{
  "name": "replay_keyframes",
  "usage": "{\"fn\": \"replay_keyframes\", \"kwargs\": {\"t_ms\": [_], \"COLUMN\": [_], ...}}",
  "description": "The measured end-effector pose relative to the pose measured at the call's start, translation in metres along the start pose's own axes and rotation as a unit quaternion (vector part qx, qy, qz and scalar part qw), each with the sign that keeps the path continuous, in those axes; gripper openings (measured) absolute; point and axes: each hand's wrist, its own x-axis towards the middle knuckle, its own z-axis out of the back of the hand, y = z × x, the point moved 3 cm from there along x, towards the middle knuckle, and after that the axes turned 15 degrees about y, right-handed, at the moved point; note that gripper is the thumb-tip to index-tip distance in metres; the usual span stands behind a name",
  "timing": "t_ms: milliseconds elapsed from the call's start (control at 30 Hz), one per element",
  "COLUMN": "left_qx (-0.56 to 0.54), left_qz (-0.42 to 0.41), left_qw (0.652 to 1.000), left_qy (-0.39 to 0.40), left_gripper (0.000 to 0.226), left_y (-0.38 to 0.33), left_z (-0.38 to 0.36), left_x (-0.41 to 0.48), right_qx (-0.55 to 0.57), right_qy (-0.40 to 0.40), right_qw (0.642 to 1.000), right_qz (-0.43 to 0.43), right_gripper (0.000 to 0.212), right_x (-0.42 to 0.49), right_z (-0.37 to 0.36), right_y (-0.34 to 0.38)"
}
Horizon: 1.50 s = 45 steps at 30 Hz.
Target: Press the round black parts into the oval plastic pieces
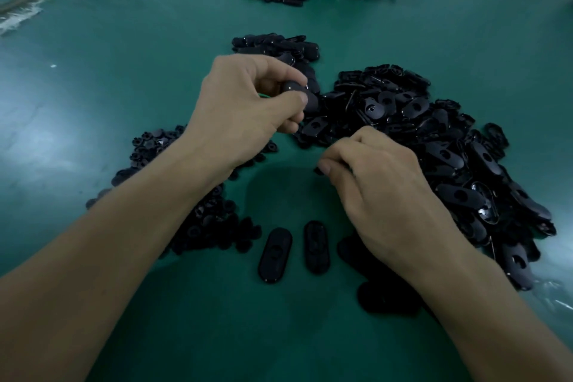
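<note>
Your left hand point(245, 108) pinches an oval plastic piece point(294, 87) above the green desk point(124, 71). Your right hand point(381, 183) pinches a small round black part point(318, 170). Two loose ovals point(275, 255) lie between your forearms, the oval heap point(434, 139) to the right and the round-part heap point(210, 226) under your left forearm.

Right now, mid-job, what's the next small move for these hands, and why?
Probably bring the right hand up to the left hand and seat its small round black part in the oval piece pinched there: both hands look loaded, and the two parts are apart.
</note>
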Motion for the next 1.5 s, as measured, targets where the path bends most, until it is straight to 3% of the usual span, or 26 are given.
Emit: {"fn": "replay_keyframes", "kwargs": {"t_ms": [233,700,933,1267,1500], "left_qx": [0.066,-0.051,-0.109,-0.082,-0.022], "left_qz": [-0.003,-0.013,-0.008,-0.025,-0.051], "left_qw": [0.996,0.996,0.99,0.99,0.992], "left_qy": [0.053,0.078,0.092,0.114,0.114], "left_gripper": [0.013,0.018,0.025,0.027,0.026], "left_y": [-0.002,-0.008,-0.008,-0.01,-0.014], "left_z": [-0.016,-0.02,-0.02,-0.022,-0.027], "left_x": [-0.004,-0.008,-0.008,-0.009,-0.012], "right_qx": [0.114,0.203,0.275,0.337,0.302], "right_qy": [-0.127,-0.173,-0.2,-0.202,-0.199], "right_qw": [0.985,0.964,0.94,0.919,0.932], "right_qz": [0.019,-0.001,0.032,0.02,0.005], "right_gripper": [0.014,0.013,0.02,0.028,0.04], "right_x": [-0.004,-0.007,-0.006,-0.004,-0.005], "right_z": [0.01,0.014,0.019,0.02,0.02], "right_y": [0.0,-0.011,-0.01,-0.015,-0.016]}}
